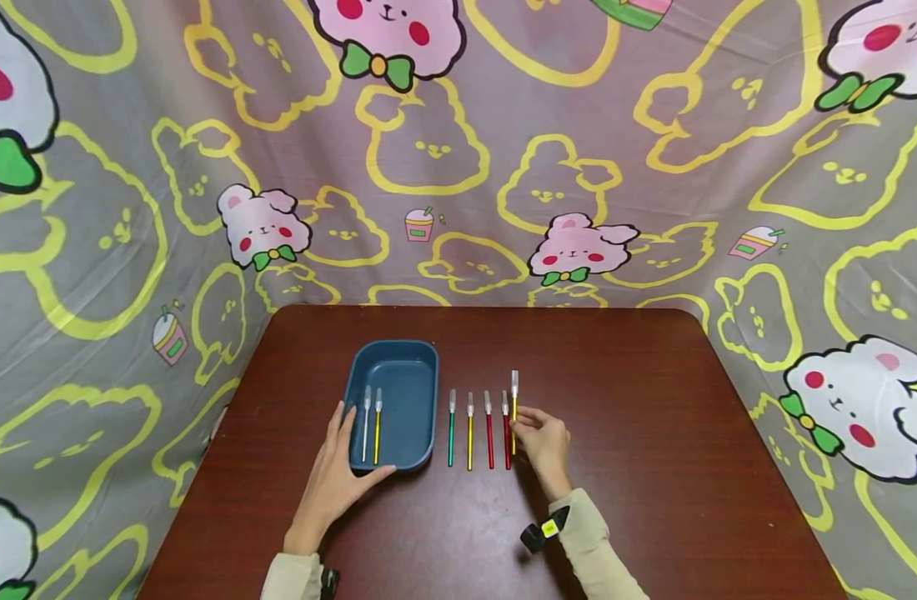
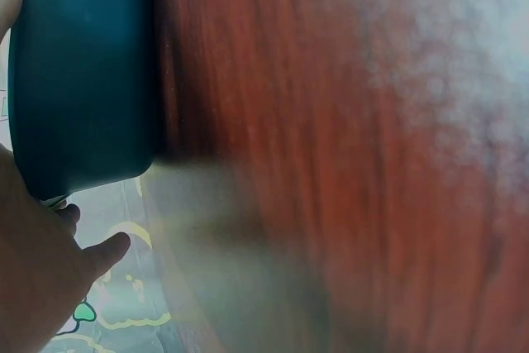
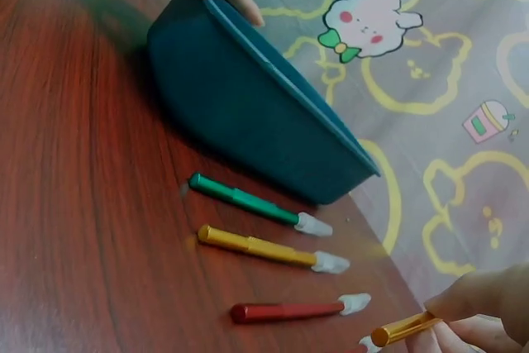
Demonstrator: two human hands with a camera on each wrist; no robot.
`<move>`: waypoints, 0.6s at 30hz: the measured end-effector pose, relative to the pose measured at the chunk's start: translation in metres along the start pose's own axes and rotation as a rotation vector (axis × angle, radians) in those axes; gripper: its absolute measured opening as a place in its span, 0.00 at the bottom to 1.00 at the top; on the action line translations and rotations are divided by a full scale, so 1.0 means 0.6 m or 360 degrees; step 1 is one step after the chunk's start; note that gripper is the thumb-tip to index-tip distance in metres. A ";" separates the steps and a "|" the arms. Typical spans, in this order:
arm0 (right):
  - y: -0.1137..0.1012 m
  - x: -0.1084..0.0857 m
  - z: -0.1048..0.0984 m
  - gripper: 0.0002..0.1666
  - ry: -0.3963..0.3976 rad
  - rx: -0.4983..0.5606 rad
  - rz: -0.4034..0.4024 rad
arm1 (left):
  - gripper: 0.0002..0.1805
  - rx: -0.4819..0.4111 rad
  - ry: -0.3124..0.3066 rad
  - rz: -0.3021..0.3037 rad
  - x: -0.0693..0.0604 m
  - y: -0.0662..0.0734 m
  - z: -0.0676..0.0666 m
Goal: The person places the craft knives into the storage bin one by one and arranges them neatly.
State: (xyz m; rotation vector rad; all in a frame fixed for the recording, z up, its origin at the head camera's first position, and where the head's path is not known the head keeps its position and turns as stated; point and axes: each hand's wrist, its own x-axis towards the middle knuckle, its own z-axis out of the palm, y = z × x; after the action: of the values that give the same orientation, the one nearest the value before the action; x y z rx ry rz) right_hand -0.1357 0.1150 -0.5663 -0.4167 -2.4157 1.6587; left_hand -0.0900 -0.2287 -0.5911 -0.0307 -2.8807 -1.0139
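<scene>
My right hand (image 1: 544, 446) pinches a yellow capped pen-like tool (image 1: 514, 417) at the right end of a row; the right wrist view shows its gold end (image 3: 397, 332) between the fingers. To its left lie two red ones (image 1: 490, 433), (image 1: 507, 433), a yellow one (image 1: 470, 433) and a green one (image 1: 452, 429), roughly parallel. A blue tray (image 1: 435, 400) stands left of the row, holding a silver tool (image 1: 366, 425) and a yellow tool (image 1: 378, 429). My left hand (image 1: 334, 479) rests on the tray's near left corner, thumb and fingers spread along its rim.
The brown tabletop (image 1: 623, 375) extends around the tray and the row. A patterned cloth (image 1: 473, 167) hangs behind the table and on both sides. A black strap with a small device (image 1: 544, 530) is on my right wrist.
</scene>
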 end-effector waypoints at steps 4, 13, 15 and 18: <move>-0.013 0.000 0.006 0.13 -0.0009 -0.0009 -0.0013 | 0.70 -0.0002 -0.0005 -0.0009 0.000 0.002 0.000; -0.060 -0.007 0.040 0.14 -0.0113 0.0057 -0.0043 | 0.71 0.0021 -0.0024 0.0013 0.001 0.001 -0.004; -0.069 -0.010 0.051 0.13 -0.0145 0.0085 -0.0036 | 0.71 0.0020 -0.0024 0.0014 0.000 0.002 -0.004; -0.081 -0.014 0.069 0.13 -0.0191 0.0127 -0.0034 | 0.71 0.0024 -0.0016 0.0021 -0.001 0.002 -0.004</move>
State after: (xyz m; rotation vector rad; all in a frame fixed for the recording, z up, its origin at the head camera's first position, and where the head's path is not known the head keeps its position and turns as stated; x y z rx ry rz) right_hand -0.1467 0.0593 -0.5361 -0.2857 -2.4169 1.8129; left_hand -0.0889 -0.2294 -0.5884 -0.0536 -2.8934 -0.9927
